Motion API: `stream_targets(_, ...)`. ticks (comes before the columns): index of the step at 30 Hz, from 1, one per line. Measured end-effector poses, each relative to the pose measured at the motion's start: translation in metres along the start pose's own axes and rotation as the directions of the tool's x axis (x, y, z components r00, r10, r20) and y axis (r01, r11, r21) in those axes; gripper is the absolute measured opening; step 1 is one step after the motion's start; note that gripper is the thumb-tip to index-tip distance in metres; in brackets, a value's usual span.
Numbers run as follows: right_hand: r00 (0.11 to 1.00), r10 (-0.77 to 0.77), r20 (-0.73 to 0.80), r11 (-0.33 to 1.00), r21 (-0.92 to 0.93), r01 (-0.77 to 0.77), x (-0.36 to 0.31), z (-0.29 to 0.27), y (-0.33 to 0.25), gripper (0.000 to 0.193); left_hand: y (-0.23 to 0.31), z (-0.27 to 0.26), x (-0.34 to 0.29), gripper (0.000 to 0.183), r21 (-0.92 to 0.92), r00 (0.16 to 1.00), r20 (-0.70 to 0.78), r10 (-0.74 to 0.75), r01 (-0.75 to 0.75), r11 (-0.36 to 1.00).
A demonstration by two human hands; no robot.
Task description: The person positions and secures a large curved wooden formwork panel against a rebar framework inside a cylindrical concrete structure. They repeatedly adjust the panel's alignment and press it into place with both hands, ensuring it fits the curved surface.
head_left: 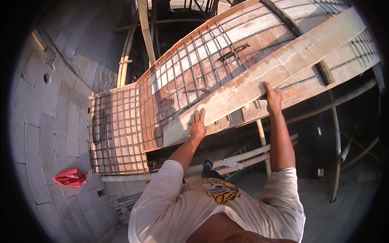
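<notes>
A long, pale wooden board (259, 81) lies slantwise across the stair formwork (174, 95), from near the middle to the upper right. My right hand (274, 98) grips its near edge, thumb on top and the other fingers hidden underneath. Farther left, my left hand (198, 126) rests on the board near its lower end, fingers stretched out over its face. Under and beyond the board runs a grid of steel rebar (190, 67). A dark tool (234, 52), its kind unclear, lies on the bars past the board.
A rebar-covered landing (117, 133) adjoins the slope at left. A dark wooden batten (324, 72) crosses beneath the board. Poles (261, 133) and scaffold tubes (335, 125) stand below the near edge. A red cloth (70, 177) hangs by the block wall (34, 133).
</notes>
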State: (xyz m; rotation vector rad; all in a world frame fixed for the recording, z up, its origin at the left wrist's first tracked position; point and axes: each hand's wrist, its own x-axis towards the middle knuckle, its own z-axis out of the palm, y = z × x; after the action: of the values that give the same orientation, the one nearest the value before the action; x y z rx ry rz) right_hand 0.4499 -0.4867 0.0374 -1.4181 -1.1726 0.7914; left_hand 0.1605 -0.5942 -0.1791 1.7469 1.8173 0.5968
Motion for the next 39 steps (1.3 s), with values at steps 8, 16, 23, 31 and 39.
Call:
stream_targets(8,0.934,-0.035,0.355,0.65,-0.702,0.292,-0.033,-0.033,0.002,0.097,-0.013,-0.006,0.011,0.096,-0.013,0.999,0.031,0.037,-0.037,0.999)
stream_targets(16,0.923,-0.095,0.372,-0.112,-0.926,0.362,-0.027,-0.04,0.081,0.105,-0.053,0.023,0.017,0.096,-0.007,0.998,0.05,0.048,-0.048,0.999)
stream_targets(23,0.945,-0.051,0.324,-0.16,-0.936,0.313,-0.026,-0.032,0.081,0.104,-0.047,0.035,0.026,0.098,0.075,0.997,0.073,-0.013,0.007,0.997)
stream_targets(31,0.909,0.176,0.377,-0.208,-0.889,0.409,-0.026,-0.033,0.04,0.125,-0.034,0.043,0.026,0.102,0.09,0.996,-0.07,-0.06,0.066,0.994)
stream_targets(39,0.912,0.222,0.346,-0.221,-0.893,0.392,-0.024,-0.028,0.039,0.127,-0.04,0.041,0.021,0.103,0.083,0.993,-0.062,-0.099,0.104,0.991)
